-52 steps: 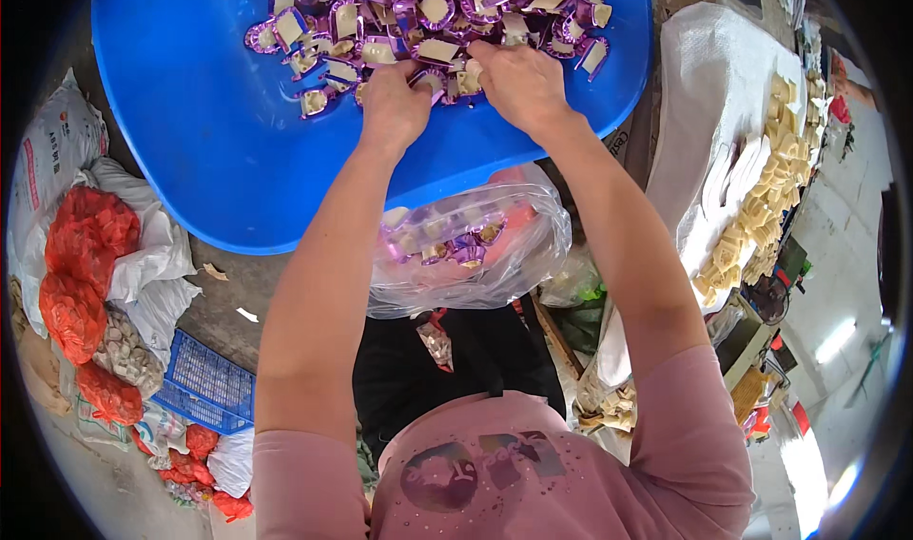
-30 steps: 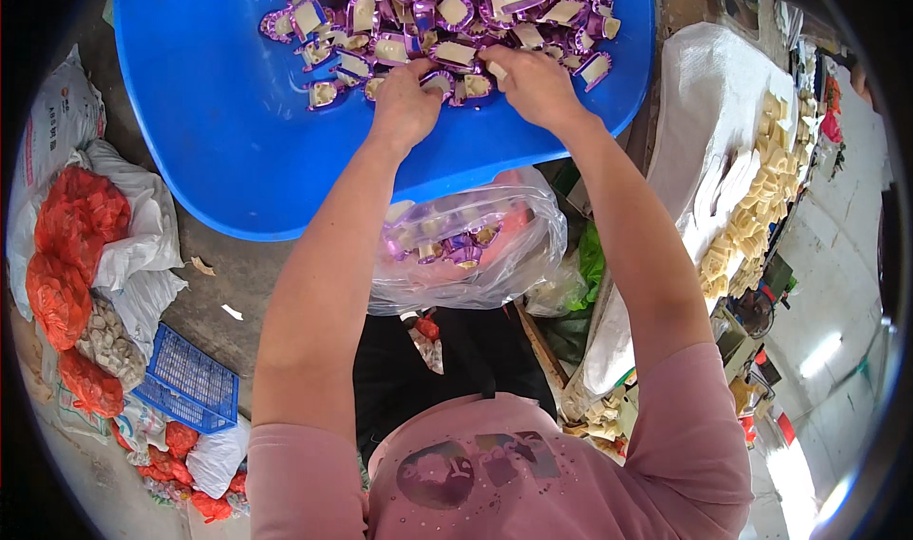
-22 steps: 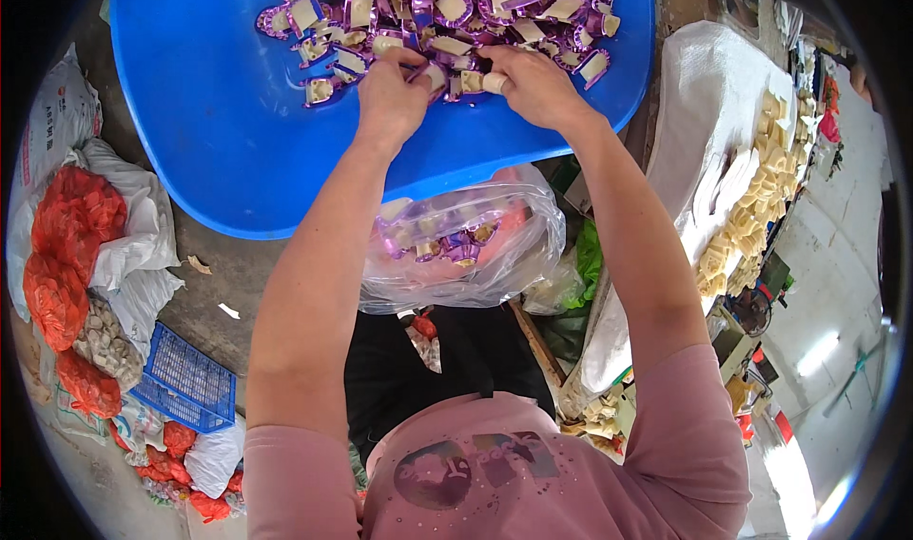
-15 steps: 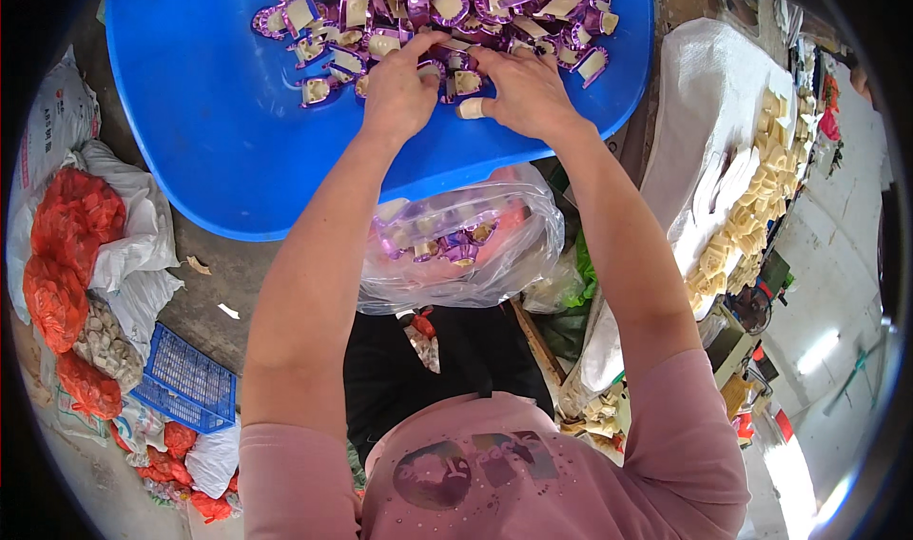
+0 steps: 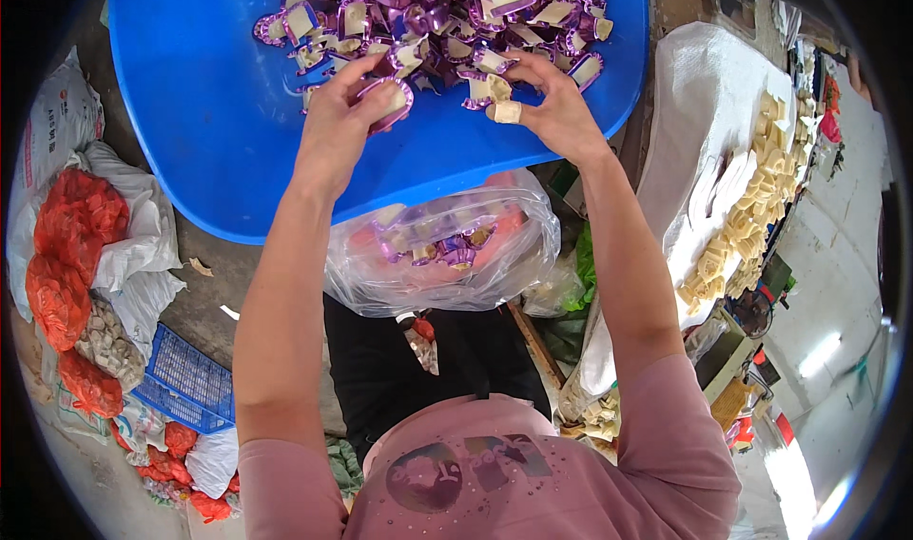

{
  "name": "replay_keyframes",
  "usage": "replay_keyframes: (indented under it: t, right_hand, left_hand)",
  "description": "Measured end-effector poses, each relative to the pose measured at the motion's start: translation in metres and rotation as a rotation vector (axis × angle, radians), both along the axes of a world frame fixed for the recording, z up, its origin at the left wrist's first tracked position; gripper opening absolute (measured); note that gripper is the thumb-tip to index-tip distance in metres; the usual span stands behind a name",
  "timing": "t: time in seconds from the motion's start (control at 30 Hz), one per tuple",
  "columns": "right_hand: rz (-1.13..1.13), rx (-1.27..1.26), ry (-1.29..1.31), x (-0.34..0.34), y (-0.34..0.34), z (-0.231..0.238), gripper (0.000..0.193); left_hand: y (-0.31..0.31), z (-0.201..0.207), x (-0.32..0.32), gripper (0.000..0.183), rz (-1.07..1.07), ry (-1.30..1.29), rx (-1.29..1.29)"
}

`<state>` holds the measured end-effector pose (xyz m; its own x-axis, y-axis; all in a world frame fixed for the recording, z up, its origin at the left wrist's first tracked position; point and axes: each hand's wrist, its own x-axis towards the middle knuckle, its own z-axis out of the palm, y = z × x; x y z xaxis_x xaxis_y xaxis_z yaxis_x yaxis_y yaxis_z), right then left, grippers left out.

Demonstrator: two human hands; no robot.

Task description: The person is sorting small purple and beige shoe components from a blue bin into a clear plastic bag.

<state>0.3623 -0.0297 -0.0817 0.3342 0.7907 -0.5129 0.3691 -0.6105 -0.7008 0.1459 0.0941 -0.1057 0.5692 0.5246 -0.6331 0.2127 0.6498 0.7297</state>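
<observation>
The work in hand looks like picking single pieces out of the heap of purple metallic shells (image 5: 428, 17) in the blue plastic tub (image 5: 204, 112). The left hand (image 5: 335, 122), over the tub's near side, pinches one pale-lined shell (image 5: 389, 106) between thumb and fingers, its open face tilted up, at the near edge of the heap. The right hand (image 5: 563, 112), also over the tub, has its cream-wrapped thumb (image 5: 507, 113) and forefinger parted about the end of another purple-edged shell (image 5: 487, 88); whether they press on it I cannot tell. As I judge it, lifting that shell would call for a light fingertip pinch that leaves its neighbours undisturbed, with the left grip kept firm. Against the near rim of the tub sits a clear plastic bag (image 5: 525, 266), with more purple pieces (image 5: 447, 248) inside. Left of the tub are knotted red bags (image 5: 59, 298), contents unclear, and a blue slatted crate (image 5: 187, 374); to the tub's right, a white woven sack (image 5: 699, 93) lies beneath cream-coloured pieces (image 5: 737, 221).
</observation>
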Motion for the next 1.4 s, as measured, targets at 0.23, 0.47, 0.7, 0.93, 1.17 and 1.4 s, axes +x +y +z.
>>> replay_keyframes:
  t: [0.23, 0.47, 0.7, 0.93, 1.17, 1.4]
  right_hand:
    - [-0.042, 0.075, 0.125, -0.015, 0.003, 0.018, 0.067]
    - [0.187, 0.095, 0.28, -0.05, -0.059, 0.089, 0.065]
    - [-0.263, -0.071, 0.757, -0.079, -0.107, 0.068, 0.067]
    - [-0.485, -0.184, 1.002, -0.09, -0.125, 0.036, 0.058]
    - [-0.475, -0.17, 1.066, -0.099, -0.133, 0.026, 0.053]
    - [-0.747, -0.053, 1.478, -0.113, -0.141, 0.024, 0.049]
  left_hand:
    - [-0.01, 0.014, -0.016, 0.039, 0.128, -0.097, -0.122]
    - [-0.05, 0.08, -0.061, 0.038, -0.562, -0.248, 0.013]
    - [-0.102, 0.072, -0.079, 0.034, -0.419, -0.114, -0.217]
    - [-0.144, 0.041, -0.065, 0.045, -0.715, 0.375, 0.821]
    - [-0.146, 0.039, -0.061, 0.033, -0.298, 0.023, 0.539]
    - [-0.162, 0.041, -0.059, 0.018, -0.039, -0.023, 0.096]
